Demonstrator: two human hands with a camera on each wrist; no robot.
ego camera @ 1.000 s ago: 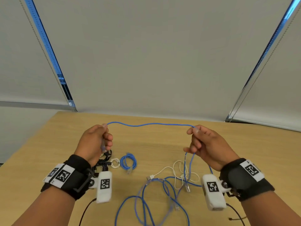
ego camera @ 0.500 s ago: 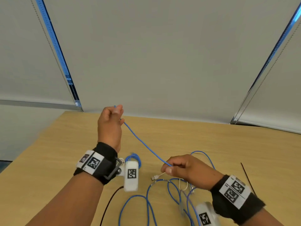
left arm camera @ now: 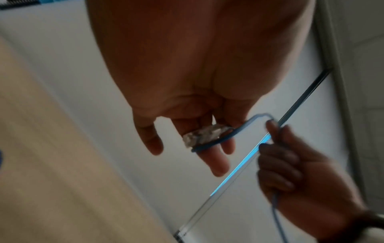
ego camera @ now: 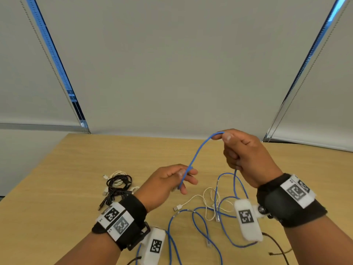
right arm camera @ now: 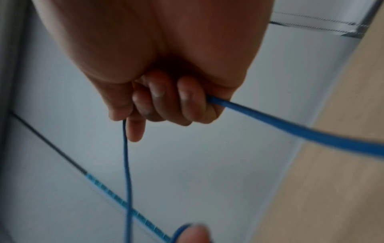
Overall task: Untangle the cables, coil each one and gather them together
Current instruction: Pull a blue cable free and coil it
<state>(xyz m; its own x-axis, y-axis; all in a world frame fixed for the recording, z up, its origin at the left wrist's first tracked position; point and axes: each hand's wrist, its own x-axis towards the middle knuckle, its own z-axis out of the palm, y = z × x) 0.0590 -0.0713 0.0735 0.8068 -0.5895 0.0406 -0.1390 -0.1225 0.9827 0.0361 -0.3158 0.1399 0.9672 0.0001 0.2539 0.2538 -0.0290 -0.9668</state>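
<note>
Coiling of the blue cable (ego camera: pixel 198 150) appears to be the step in hand: its plug end is pinched by the left hand (ego camera: pixel 168 183) between thumb and fingers, the other fingers being loosely extended, while the right hand (ego camera: pixel 246 155) is closed round the cable higher up, the thumb and forefinger pinching it at the top of an arch that spans the two hands above the surface (ego camera: pixel 57 188). From the right hand the rest of the blue cable drops to the surface, where it lies in loose loops among a white cable (ego camera: pixel 207 202) near the wrists. A first turn is judged to be forming; for the next move the raised length would need to be carried to the left hand and slack drawn up. The white cable crossing the blue loops is likely to be dragged along or to snag. Well to the left, a black cable bundle (ego camera: pixel 119 183) and a pale one (ego camera: pixel 114 174) beside it lie already coiled.
</note>
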